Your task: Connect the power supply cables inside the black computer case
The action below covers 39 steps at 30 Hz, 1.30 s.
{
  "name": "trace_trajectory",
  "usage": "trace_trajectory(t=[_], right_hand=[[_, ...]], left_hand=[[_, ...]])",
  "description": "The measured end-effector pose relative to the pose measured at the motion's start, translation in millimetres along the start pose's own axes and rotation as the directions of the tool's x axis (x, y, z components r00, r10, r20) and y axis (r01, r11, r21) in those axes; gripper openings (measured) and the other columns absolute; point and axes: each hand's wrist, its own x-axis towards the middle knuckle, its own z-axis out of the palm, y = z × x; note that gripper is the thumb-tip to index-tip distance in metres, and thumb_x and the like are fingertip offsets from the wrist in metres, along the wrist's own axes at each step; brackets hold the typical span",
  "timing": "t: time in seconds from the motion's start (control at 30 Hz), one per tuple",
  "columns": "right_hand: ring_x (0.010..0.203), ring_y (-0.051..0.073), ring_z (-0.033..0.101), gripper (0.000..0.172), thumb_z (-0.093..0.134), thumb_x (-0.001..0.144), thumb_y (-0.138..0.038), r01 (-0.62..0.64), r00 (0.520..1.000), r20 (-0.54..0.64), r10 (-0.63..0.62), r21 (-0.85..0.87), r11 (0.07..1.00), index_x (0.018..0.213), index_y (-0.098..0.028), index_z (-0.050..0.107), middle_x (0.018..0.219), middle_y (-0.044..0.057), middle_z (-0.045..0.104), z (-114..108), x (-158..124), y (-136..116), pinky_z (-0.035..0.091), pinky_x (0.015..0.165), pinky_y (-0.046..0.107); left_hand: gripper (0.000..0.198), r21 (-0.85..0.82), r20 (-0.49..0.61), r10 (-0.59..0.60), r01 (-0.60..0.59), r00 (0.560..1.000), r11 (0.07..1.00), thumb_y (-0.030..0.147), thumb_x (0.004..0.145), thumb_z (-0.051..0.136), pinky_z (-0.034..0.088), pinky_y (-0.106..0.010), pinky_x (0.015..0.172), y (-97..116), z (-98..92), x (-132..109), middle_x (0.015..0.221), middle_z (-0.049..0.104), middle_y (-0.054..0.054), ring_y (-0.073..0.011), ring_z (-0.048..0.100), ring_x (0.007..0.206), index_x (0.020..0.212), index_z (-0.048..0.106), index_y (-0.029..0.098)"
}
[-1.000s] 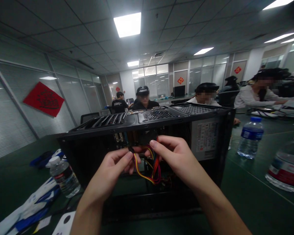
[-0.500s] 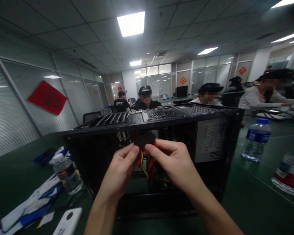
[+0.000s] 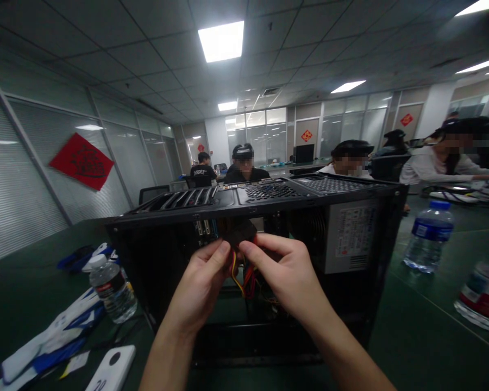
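Note:
Between both hands is a black block-shaped part point(image 3: 241, 232), held in front of the open side of a black computer case point(image 3: 179, 331). My left hand point(image 3: 201, 277) pinches its left end between thumb and fingers. At the right end, my right hand point(image 3: 283, 269) grips it the same way. Yellow, red and black wires point(image 3: 248, 279) hang just below the part; whether they join it is hidden by my fingers. Inside the case, a labelled power supply point(image 3: 348, 236) sits to the right, and pale slots point(image 3: 202, 227) show behind my left hand.
A water bottle point(image 3: 112, 288), blue-and-white cloth point(image 3: 52, 342) and white numbered tag point(image 3: 112, 369) lie left of the case. To the right stand a blue-capped bottle point(image 3: 430, 236) and a larger bottle point(image 3: 484, 298). People sit beyond the case.
Both hands keep their pinch on the black part, which has tipped slightly. The wires below it have shifted a little. The view has moved slightly.

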Motion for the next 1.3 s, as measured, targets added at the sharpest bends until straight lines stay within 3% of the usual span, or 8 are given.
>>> trace_trajectory(t=[0.4,0.7,0.87,1.0,1.17,1.3], right_hand=[[0.068,0.017,0.06,0.029,0.065,0.085,-0.043,-0.037,0.999,0.005,0.037,0.057,0.998,0.075,-0.016,0.07,0.073,0.003,0.068,-1,3,0,0.047,0.061,0.025],[0.068,0.015,0.059,0.032,0.064,0.085,-0.046,-0.095,0.992,0.095,0.083,0.13,0.987,0.076,-0.016,0.066,0.074,0.002,0.066,-8,7,4,0.047,0.062,0.024],[0.07,0.014,0.057,0.031,0.061,0.088,-0.045,-0.095,0.988,0.135,0.071,0.177,0.98,0.081,-0.015,0.065,0.076,0.001,0.064,-5,6,7,0.047,0.066,0.024],[0.063,0.013,0.053,0.032,0.06,0.089,-0.046,-0.072,0.992,0.115,0.054,0.166,0.984,0.079,-0.016,0.064,0.069,0.0,0.06,-2,3,5,0.044,0.058,0.022],[0.07,0.015,0.056,0.028,0.058,0.091,-0.04,0.025,0.998,0.054,-0.029,0.061,0.998,0.081,-0.016,0.066,0.075,0.002,0.065,-3,2,1,0.046,0.063,0.023],[0.073,0.017,0.059,0.028,0.059,0.089,-0.039,0.03,0.998,0.051,-0.031,0.022,0.999,0.078,-0.015,0.067,0.077,0.003,0.067,-11,5,1,0.047,0.066,0.025]], left_hand=[[0.03,0.138,-0.047,0.053,-0.046,0.997,0.989,0.043,0.082,0.07,0.046,-0.022,0.071,0,7.6,-3,0.077,0.066,-0.002,-0.0112,0.056,0.071,0.092,0.073,0.015],[0.03,0.317,-0.095,0.131,-0.095,0.987,0.944,0.043,0.082,0.069,0.045,-0.02,0.07,-10,1.8,-4,0.07,0.061,-0.001,-0.0098,0.052,0.068,0.078,0.071,0.013],[0.035,0.406,-0.144,0.17,-0.099,0.975,0.909,0.048,0.082,0.067,0.046,-0.02,0.067,-8,9.2,-4,0.073,0.066,-0.001,-0.0123,0.056,0.07,0.082,0.072,0.014],[0.036,0.553,-0.157,0.27,-0.142,0.95,0.821,0.048,0.085,0.063,0.049,-0.023,0.069,-4,19.1,-8,0.079,0.07,-0.003,-0.0162,0.061,0.074,0.088,0.074,0.014],[0.033,0.739,-0.083,0.425,-0.23,0.901,0.633,0.039,0.092,0.054,0.048,-0.029,0.089,-2,31.3,-16,0.11,0.071,-0.007,-0.0229,0.064,0.099,0.111,0.072,0.018],[0.035,0.809,0.009,0.421,-0.254,0.907,0.53,0.035,0.091,0.054,0.047,-0.029,0.093,1,35.1,-20,0.117,0.069,-0.008,-0.0235,0.063,0.105,0.12,0.067,0.019]])
